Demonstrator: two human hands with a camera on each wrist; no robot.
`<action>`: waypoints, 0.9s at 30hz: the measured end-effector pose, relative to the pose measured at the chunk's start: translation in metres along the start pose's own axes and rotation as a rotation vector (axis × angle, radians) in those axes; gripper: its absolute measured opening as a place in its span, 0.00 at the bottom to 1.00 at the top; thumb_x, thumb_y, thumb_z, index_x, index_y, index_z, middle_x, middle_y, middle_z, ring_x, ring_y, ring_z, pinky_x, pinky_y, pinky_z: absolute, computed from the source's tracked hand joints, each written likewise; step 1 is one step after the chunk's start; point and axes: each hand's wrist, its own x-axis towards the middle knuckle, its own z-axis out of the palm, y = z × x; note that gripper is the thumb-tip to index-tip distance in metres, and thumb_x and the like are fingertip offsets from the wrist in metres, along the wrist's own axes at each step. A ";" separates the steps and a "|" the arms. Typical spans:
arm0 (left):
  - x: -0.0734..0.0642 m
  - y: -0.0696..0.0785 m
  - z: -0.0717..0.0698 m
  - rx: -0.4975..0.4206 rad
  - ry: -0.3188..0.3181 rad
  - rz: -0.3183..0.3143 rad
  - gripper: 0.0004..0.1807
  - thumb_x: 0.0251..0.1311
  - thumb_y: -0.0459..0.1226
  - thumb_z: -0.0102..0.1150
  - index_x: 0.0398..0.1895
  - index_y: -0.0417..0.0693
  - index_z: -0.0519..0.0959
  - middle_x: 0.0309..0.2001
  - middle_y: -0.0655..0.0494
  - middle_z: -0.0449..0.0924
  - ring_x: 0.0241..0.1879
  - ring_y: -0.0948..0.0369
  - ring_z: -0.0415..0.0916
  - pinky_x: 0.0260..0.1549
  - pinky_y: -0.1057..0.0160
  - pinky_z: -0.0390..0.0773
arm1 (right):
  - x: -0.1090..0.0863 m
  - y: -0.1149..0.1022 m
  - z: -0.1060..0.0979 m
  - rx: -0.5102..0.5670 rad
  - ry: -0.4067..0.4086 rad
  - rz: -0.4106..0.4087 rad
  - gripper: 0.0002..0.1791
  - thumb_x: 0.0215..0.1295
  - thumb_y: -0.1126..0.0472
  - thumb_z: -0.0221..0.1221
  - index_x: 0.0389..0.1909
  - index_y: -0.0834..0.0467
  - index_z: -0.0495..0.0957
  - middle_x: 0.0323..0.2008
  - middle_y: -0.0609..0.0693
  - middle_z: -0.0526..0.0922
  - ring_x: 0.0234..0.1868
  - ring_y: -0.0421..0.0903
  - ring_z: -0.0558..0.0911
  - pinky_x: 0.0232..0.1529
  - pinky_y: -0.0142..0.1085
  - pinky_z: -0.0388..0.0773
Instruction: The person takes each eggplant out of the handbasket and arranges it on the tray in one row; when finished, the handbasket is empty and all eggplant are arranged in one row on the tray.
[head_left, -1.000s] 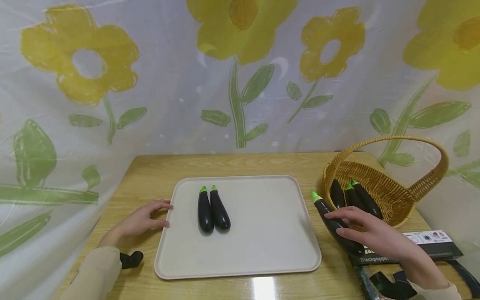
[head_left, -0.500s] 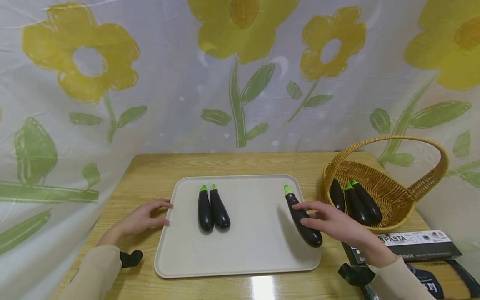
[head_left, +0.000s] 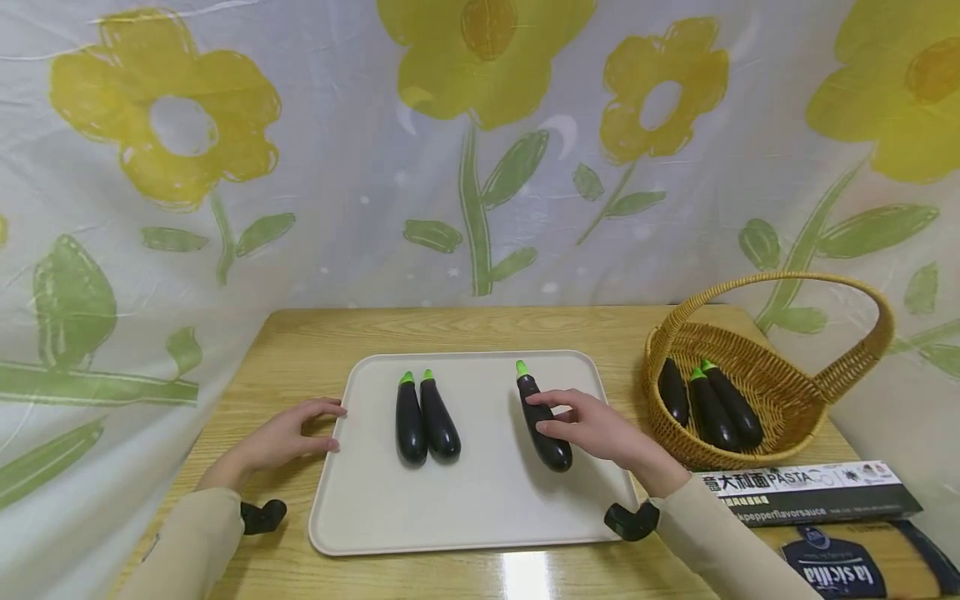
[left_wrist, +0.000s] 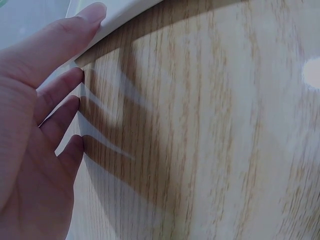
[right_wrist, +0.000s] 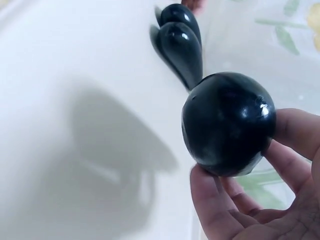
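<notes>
Glossy black eggplant with green cap (head_left: 548, 444), pinched in right hand (head_left: 591, 427) over white rectangular tray (head_left: 427, 518), toward its right edge, looks best lowered level before release; left hand (head_left: 276, 439) spread at left edge, contact unclear.

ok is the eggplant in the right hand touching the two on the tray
No, in the head view bare tray shows between the held eggplant and the pair of eggplants.

Reads Chinese characters and “PASTA” on the white strip of the pasta box (head_left: 817, 498), “kpepperflavorsauce” on its black strip, cut off by the right sleeve (head_left: 723, 537), and “la sicilia” on the blue-labelled packet (head_left: 892, 554).
</notes>
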 end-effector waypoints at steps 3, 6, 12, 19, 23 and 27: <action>0.000 -0.001 0.001 -0.003 0.002 0.001 0.28 0.57 0.47 0.69 0.59 0.47 0.76 0.68 0.38 0.64 0.68 0.36 0.56 0.63 0.33 0.56 | 0.014 0.000 0.006 -0.002 0.010 0.002 0.21 0.67 0.55 0.61 0.61 0.51 0.76 0.61 0.58 0.73 0.48 0.50 0.82 0.45 0.40 0.79; 0.000 -0.002 0.001 -0.003 0.001 0.006 0.28 0.57 0.47 0.69 0.58 0.48 0.76 0.68 0.38 0.64 0.68 0.36 0.56 0.63 0.33 0.56 | 0.027 0.000 0.014 -0.017 0.012 0.012 0.21 0.67 0.55 0.62 0.61 0.51 0.77 0.58 0.57 0.75 0.47 0.49 0.82 0.43 0.40 0.79; 0.000 -0.001 -0.001 -0.012 0.005 0.013 0.28 0.57 0.47 0.69 0.58 0.46 0.76 0.68 0.37 0.64 0.68 0.35 0.56 0.62 0.31 0.55 | 0.045 -0.004 0.031 -0.080 -0.015 0.012 0.21 0.66 0.55 0.62 0.60 0.52 0.77 0.58 0.56 0.76 0.46 0.47 0.81 0.45 0.41 0.77; 0.001 -0.002 0.000 -0.016 -0.001 0.010 0.28 0.57 0.46 0.69 0.59 0.46 0.76 0.68 0.37 0.64 0.68 0.36 0.55 0.63 0.33 0.55 | 0.065 -0.009 0.048 -0.185 -0.066 -0.104 0.21 0.65 0.60 0.62 0.59 0.58 0.77 0.30 0.51 0.79 0.32 0.42 0.74 0.34 0.33 0.71; 0.001 -0.001 0.000 -0.017 -0.002 0.015 0.27 0.57 0.46 0.69 0.59 0.46 0.76 0.68 0.37 0.64 0.68 0.35 0.55 0.62 0.32 0.55 | 0.075 -0.015 0.053 -0.218 -0.089 -0.123 0.22 0.65 0.60 0.61 0.60 0.57 0.77 0.30 0.49 0.80 0.30 0.41 0.73 0.34 0.33 0.71; 0.000 0.001 -0.001 -0.021 -0.004 0.010 0.28 0.58 0.46 0.69 0.59 0.46 0.76 0.68 0.37 0.64 0.68 0.35 0.55 0.62 0.32 0.55 | 0.083 -0.018 0.058 -0.213 -0.091 -0.110 0.22 0.65 0.60 0.62 0.60 0.57 0.77 0.38 0.52 0.82 0.34 0.42 0.76 0.37 0.34 0.73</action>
